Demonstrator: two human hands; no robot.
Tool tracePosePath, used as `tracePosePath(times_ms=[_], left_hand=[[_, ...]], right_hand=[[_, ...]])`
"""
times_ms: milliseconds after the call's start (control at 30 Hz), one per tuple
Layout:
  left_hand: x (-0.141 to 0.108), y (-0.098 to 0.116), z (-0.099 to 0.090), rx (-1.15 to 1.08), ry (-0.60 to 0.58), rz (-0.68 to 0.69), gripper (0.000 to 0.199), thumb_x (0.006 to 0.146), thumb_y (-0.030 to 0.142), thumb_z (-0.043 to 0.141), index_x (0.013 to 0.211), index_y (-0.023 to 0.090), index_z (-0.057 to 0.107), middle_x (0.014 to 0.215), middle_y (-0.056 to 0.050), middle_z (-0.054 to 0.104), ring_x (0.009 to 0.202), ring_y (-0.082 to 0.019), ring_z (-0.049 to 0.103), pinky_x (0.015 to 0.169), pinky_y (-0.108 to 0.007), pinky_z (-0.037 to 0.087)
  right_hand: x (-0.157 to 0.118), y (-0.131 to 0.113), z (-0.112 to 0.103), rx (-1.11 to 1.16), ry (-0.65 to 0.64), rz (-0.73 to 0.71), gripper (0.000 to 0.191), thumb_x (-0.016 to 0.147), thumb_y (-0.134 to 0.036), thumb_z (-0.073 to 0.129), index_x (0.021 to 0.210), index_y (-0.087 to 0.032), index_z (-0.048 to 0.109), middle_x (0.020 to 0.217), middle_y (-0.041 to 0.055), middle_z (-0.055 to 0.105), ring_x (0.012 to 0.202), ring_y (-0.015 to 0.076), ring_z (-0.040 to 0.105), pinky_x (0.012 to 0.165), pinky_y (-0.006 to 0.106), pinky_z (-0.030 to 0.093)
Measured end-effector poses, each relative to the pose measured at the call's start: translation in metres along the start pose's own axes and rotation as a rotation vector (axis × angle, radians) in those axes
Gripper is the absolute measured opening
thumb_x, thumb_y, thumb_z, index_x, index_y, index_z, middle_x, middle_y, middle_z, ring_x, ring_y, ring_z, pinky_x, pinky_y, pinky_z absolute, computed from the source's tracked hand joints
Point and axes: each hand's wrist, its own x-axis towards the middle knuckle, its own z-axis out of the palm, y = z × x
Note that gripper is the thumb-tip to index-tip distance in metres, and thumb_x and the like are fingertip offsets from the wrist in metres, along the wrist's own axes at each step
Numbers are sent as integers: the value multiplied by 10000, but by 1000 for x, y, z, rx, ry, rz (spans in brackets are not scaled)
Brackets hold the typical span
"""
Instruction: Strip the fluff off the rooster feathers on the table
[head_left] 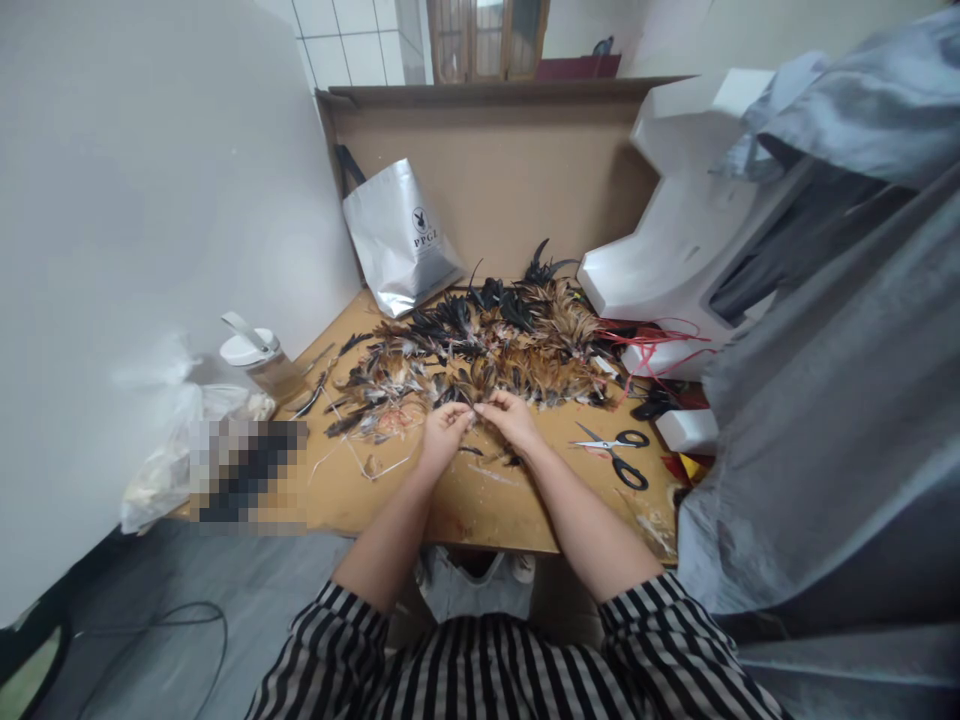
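My left hand [447, 432] and my right hand [511, 420] meet at the fingertips, both closed in a pinch. Between them is the base of a small dark feather [472, 384]; its exact outline blends into the pile behind. Just beyond my fingers lies a wide heap of brown feathers [532, 375], with black feathers [442, 318] farther back. Scissors [616, 444] with black handles lie spread apart to the right of my right hand. A thin white string [390, 472] trails over the table left of my left hand.
A wooden table [480, 510] carries everything. Behind stands a silver bag [401, 240] against a cardboard panel [495, 180]. A lidded container [259, 360] and a plastic bag [169, 460] stand at left. Red strings [660, 340] lie by white foam [660, 240] at right, near grey cloth [825, 400].
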Motion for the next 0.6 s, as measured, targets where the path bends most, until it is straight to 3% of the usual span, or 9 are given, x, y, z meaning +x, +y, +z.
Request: tracePosePath(times_ms=[133,400,600], left_hand=[[0,0,-1,3,-32,3,247,618,357,667,715,145,586,520,27,543,444,-66,445,441,-191,330],[-3,4,-4,-281,-264,-224,270,598,356,704,699,129,599,622,-12,588,482,-54,459,455,-184,334],[-2,3,-3,-234,-215,-205,262,616,340,704,743,124,628,635,-19,618,499,-62,493,486,-185,356]], right_hand=[[2,2,-2,-91,51,-50,231,582,-339,686,570,-159,541,514,-58,532,481,70,448,506,193,361],[2,4,-13,75,-153,48,249,589,-357,703,617,-147,573,540,-23,591,496,86,494,538,211,364],[3,2,-14,93,-115,44,238,566,-338,726,589,-148,584,504,-37,568,467,76,458,513,213,330]])
